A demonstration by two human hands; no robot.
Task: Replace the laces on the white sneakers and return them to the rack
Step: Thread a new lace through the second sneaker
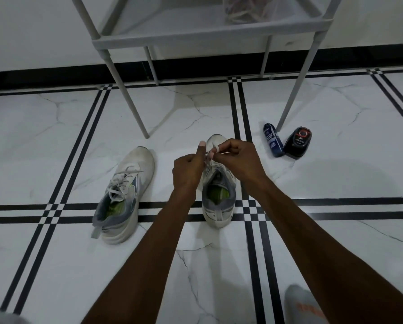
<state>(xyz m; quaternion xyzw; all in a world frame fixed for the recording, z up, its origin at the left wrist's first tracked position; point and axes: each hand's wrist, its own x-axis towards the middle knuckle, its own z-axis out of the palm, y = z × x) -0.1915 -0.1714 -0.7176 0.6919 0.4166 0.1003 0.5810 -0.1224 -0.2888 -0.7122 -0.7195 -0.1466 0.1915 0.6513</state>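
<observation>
Head view: both hands meet at frame centre over the right-hand sneaker (218, 195). Left hand (188, 170) and right hand (239, 160) each pinch the lace (215, 146), drawn taut between them. Second sneaker (123, 195), left of centre, is laced. Rack (203, 36) stands at top. Judged step: lacing. Next: thread or knot the ends; which cannot be told.
</observation>
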